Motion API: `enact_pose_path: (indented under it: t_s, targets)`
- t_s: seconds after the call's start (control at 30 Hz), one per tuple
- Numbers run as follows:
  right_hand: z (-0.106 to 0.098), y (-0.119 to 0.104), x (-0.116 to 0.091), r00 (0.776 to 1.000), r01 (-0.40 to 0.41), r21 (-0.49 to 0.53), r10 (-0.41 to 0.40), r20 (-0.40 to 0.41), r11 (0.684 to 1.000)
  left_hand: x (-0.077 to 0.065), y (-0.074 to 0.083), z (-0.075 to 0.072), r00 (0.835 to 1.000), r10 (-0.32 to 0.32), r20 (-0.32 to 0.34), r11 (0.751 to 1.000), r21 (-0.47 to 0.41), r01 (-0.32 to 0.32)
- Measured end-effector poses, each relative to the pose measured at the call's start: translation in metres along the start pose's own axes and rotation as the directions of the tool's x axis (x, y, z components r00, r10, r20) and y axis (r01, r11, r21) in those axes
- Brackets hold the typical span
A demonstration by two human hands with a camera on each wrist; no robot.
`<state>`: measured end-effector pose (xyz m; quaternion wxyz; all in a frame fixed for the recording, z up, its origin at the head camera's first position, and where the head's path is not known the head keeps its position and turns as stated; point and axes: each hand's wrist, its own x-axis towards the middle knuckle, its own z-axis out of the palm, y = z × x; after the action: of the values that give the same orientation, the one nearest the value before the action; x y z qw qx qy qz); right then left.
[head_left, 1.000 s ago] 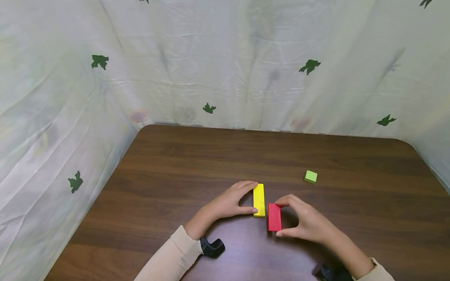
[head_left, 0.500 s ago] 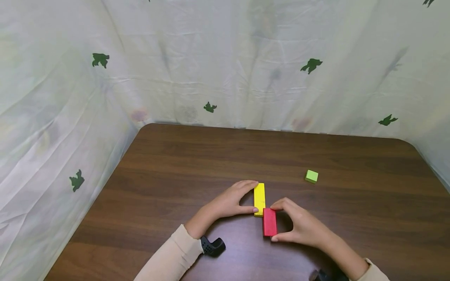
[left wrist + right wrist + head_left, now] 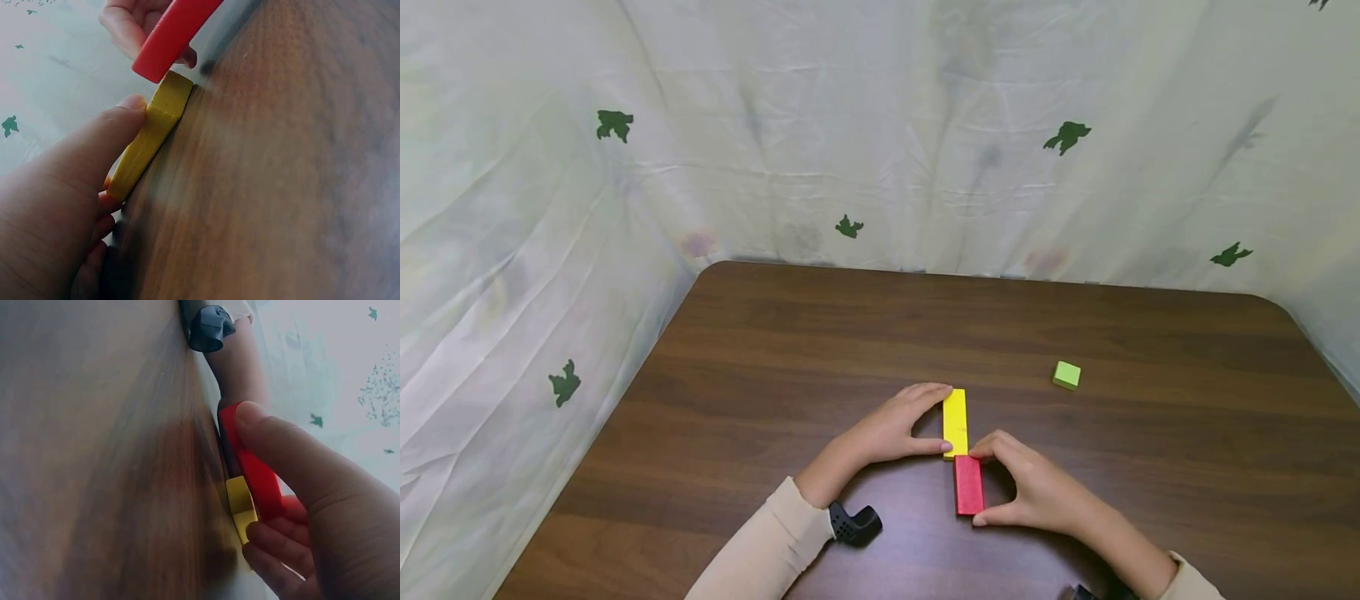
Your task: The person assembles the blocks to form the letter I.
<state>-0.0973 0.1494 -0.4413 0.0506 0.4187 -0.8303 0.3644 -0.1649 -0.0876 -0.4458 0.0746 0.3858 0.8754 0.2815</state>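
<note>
Hands (image 3: pixel 883 431) (image 3: pixel 1045 487) pinch yellow block (image 3: pixel 956 421), left, and red block (image 3: pixel 968 486), right; green block (image 3: pixel 1067 375) lies apart on table (image 3: pixel 820 333).

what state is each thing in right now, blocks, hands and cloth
Yellow block: resting on the table
Red block: raised off the table
Green block: resting on the table, apart from the others
Left hand: holding the yellow block
Right hand: pinching the red block
Cloth: hanging, creased

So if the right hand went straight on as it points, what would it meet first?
Probably the near end of the yellow block, with the left hand just beyond. The red block in the right hand looks raised, though, so it might pass over; depth is unclear.
</note>
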Motion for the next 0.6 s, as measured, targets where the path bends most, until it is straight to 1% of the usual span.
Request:
enact_pose_path:
  t_s: [0.2, 0.4, 0.5, 0.6]
  targets:
    - [0.0018, 0.0009, 0.0001, 1.000, 0.012, 0.007, -0.012, 0.003, 1.000, 0.0006, -0.0006, 0.0002, 1.000, 0.002, 0.000, 1.000, 0.002, -0.002]
    - [0.0020, 0.0026, -0.0011, 0.999, 0.018, 0.012, -0.019, 0.029, 1.000, 0.0007, -0.0005, -0.0003, 1.000, -0.002, 0.005, 1.000, 0.004, 0.002]
    - [0.0028, 0.0021, -0.0013, 0.999, -0.002, 0.001, 0.002, 0.041, 1.000, 0.0006, -0.0008, -0.0002, 1.000, -0.005, 0.006, 1.000, 0.003, 0.005]
    - [0.0045, 0.0004, -0.0013, 0.997, -0.044, -0.015, 0.045, 0.059, 0.999, 0.0007, -0.0014, 0.0003, 1.000, -0.005, 0.006, 1.000, 0.004, 0.005]
